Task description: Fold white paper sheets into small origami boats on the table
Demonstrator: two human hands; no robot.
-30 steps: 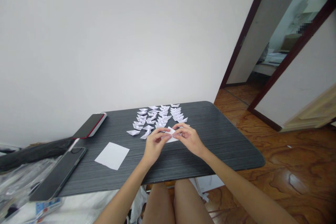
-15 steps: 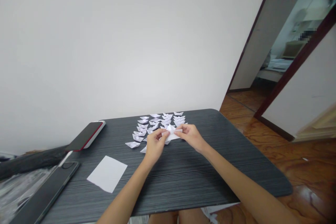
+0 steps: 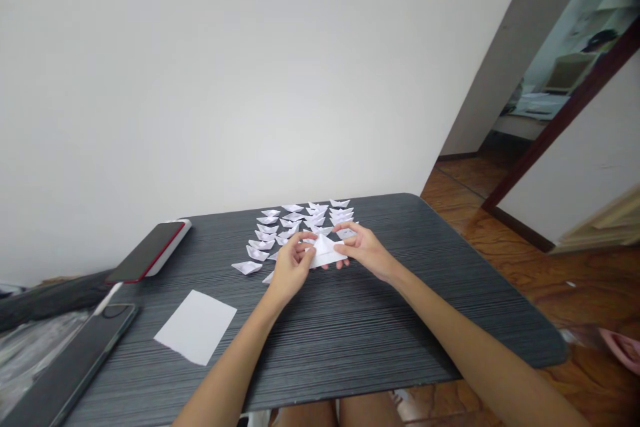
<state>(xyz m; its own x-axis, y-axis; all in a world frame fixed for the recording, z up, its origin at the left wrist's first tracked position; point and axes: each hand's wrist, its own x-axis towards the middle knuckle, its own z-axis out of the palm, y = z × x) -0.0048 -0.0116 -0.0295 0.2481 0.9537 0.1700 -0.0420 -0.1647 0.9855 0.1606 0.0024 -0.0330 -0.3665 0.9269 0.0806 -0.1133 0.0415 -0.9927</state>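
Between my two hands is a folded white paper [image 3: 324, 250], with a peak at the top and a flat band along the bottom. My left hand [image 3: 293, 267] pinches its left end between thumb and fingers. At the right end my right hand [image 3: 363, 250] grips it, thumb in front and some fingertips showing below the paper. Just behind the hands, several small white paper boats [image 3: 293, 217] stand in rows on the dark table [image 3: 350, 340]. Part of the nearest boats is hidden by my hands.
A square white sheet [image 3: 196, 327] lies on the table's left. Farther left are a red-edged phone-like device [image 3: 147, 252] on a white stand and a dark phone [image 3: 75, 363] at the edge. A white wall [image 3: 250, 80] rises behind; a doorway [image 3: 545, 80] opens at right.
The right fingers have spread and some now reach under the folded paper, which both hands still hold. The camera view has shifted slightly; the boats and sheet stay in place.
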